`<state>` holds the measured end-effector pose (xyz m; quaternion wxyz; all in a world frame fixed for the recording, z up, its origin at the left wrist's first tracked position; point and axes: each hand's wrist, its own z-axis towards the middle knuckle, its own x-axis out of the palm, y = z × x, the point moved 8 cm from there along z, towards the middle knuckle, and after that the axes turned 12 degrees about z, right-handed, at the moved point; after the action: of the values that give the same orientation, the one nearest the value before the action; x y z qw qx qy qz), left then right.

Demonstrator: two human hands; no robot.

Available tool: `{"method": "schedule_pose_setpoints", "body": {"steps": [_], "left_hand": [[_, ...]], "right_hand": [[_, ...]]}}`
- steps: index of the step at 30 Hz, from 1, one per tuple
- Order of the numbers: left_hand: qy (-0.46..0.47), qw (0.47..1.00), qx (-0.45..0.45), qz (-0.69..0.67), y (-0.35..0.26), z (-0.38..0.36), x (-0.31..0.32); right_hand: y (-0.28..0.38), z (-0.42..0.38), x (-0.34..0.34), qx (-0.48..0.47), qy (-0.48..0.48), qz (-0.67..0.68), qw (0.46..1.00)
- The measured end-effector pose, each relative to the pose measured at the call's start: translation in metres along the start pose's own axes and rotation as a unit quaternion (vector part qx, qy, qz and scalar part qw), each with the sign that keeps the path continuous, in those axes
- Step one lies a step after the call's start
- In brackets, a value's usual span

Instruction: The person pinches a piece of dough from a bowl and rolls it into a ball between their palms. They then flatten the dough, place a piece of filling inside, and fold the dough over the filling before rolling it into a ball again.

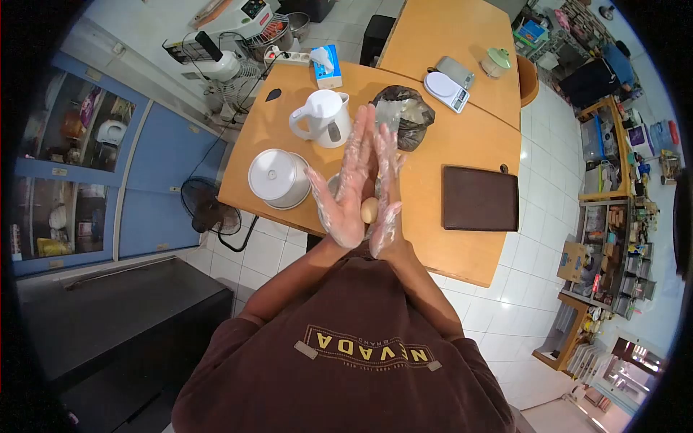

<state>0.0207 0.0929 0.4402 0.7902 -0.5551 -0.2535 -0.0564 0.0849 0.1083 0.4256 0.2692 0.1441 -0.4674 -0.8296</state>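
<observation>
Between the lower palms of my two raised hands sits a small tan ball point(369, 210), which looks like dough. My left hand point(345, 187) has its fingers stretched out and its thumb apart, with whitish residue over the skin. My right hand point(388, 191) faces it with straight fingers, coated in the same residue. Behind the hands, a bowl point(333, 185) is mostly hidden. A white lidded container point(279, 178) stands left of my left hand. Beyond the fingertips are a white electric kettle point(326, 119) and a dark plastic bag point(415, 123).
On the wooden table point(419, 249) are a brown folder point(480, 198), a white kitchen scale point(447, 89), a green-lidded jar point(496, 63) and a blue tissue box point(327, 68). A black fan point(209, 206) stands left of the table. Shelves point(606, 245) line the right side.
</observation>
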Motion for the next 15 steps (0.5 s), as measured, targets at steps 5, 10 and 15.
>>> {"method": "schedule_pose_setpoints", "body": {"steps": [5,10,15], "left_hand": [[0.044,0.984,-0.007,0.173,0.021,-0.027,-0.008],[0.066,0.988,0.021,0.136,0.005,-0.023,0.013],[0.000,0.995,0.016,0.097,-0.010,0.000,0.005]], "right_hand": [[0.021,0.004,0.002,-0.049,-0.013,0.047,0.998],[0.017,0.013,-0.011,-0.035,-0.048,0.030,0.998],[0.010,0.000,0.001,-0.034,0.003,0.001,0.999]]}}
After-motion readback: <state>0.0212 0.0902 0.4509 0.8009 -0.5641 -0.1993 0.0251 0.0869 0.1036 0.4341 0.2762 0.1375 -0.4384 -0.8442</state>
